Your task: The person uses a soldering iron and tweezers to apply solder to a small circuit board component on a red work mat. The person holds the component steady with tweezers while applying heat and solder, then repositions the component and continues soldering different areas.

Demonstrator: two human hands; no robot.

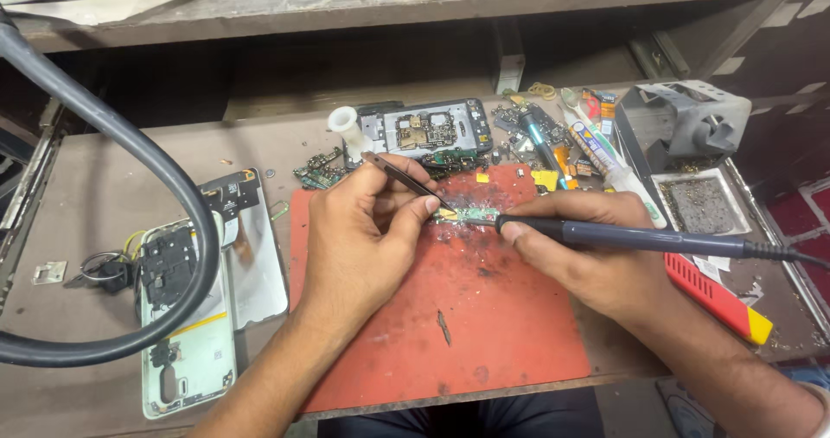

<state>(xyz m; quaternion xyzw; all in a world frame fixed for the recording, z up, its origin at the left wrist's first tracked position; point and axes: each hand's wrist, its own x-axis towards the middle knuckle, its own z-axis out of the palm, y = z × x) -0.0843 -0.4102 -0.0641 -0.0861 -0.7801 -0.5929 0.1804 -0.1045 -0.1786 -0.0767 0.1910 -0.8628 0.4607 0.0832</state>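
Your left hand (359,230) pinches a pair of slim dark metal tweezers (406,179), fingers closed narrow around them, their tips pressed down on a small green circuit board strip (471,216). Your right hand (592,252) is wrapped around a dark pen-shaped soldering iron (622,236), its tip meeting the same strip from the other side, its cable running off to the right edge. The strip lies near the top of a scuffed red rubber work mat (484,317) on the worn grey bench (95,196), between your two hands.

Just beyond the mat's far edge sits a dark phone frame with exposed circuit boards (428,128), a small white plastic spool (343,122) touching its left end. Loose green board fragments (318,170) lie scattered near it. To the right of the frame lie a clear syringe-like tube (605,157) and a heap of small flex parts (540,140). Farther right stands a grey soldering iron stand (683,118) with a dirty square sponge tray (699,203) in front of it. A red and yellow flat tool (718,298) lies beside your right forearm.

To your left, an opened white phone back with dark inner parts (186,317) rests on the bench, a thick black hose (130,144) looping over it. A small bunch of keys (104,269) lies near its left side.
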